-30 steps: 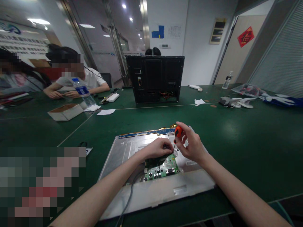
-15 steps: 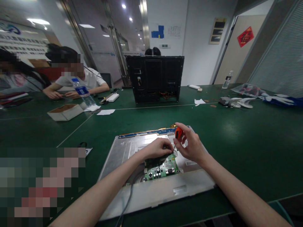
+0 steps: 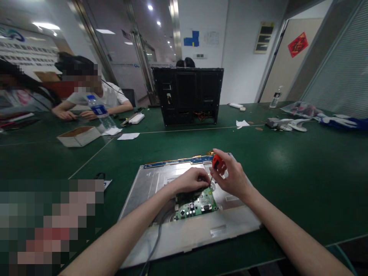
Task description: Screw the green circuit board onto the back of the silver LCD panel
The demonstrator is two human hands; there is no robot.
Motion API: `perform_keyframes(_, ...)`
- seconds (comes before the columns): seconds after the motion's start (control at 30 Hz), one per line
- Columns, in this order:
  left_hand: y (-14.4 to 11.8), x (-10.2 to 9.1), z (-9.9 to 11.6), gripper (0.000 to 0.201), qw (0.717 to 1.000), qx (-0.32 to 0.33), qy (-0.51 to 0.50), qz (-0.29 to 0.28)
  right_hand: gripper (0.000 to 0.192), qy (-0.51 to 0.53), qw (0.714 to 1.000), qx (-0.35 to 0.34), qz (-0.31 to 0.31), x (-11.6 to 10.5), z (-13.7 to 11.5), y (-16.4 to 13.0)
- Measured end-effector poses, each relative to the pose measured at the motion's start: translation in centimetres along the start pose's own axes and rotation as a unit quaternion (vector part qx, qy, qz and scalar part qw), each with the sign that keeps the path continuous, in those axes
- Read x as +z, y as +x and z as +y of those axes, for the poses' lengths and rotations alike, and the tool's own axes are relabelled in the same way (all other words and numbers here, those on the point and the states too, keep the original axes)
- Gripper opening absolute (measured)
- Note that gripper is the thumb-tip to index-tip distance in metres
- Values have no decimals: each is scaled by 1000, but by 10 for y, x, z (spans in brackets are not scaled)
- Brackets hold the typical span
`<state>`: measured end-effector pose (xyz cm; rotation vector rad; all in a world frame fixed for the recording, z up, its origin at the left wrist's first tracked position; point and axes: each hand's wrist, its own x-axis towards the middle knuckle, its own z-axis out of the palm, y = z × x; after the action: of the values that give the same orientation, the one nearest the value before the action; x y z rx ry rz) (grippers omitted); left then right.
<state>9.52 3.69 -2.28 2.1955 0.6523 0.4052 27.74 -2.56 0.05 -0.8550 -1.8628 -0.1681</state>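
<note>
The right hand [image 3: 233,177] has a narrow grip on an orange-and-black screwdriver [image 3: 217,162], with the index finger resting on the top of the handle and the other fingers along its side. Compared with a second ago the handle has turned: its black marking shows in a different place, and the handle sits slightly lower. The shaft still slants down to the upper right corner of a green circuit board [image 3: 207,199], where the tip ends beside the fingertips of the left hand [image 3: 189,181]. That hand has stayed where it was, fingers bent and close together over the board's far edge; I cannot tell whether they pinch anything.

The board, unmoved, lies on the bare back of a metal panel [image 3: 244,220], with its row of small round components and a connector towards the wearer. A blue strip [image 3: 172,163] runs along the panel's far edge, and a grey cable [image 3: 156,245] trails off its near left side. The panel lies flat on the green bench [image 3: 296,180], in the same place as before.

Farther out, a black casing [image 3: 188,92] stands upright beyond the panel, with the top of someone's head behind it. To its left, a bottle with a blue cap [image 3: 100,111] leans near an open white box [image 3: 83,138]; a co-worker in a white shirt [image 3: 110,97] sits past them, forearms on the bench. These things also match the earlier view.
</note>
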Motion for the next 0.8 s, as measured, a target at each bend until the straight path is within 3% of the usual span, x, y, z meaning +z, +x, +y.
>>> perform_keyframes(0.43, -1, -1, 3, 8, 1000, 11, 4, -3, 60, 26, 999, -5, -20, -4, -2, 3)
perform_keyframes(0.8, 0, -1, 1, 9, 1000, 7, 1, 3, 54, 21, 1000, -4, 3, -1, 0, 1)
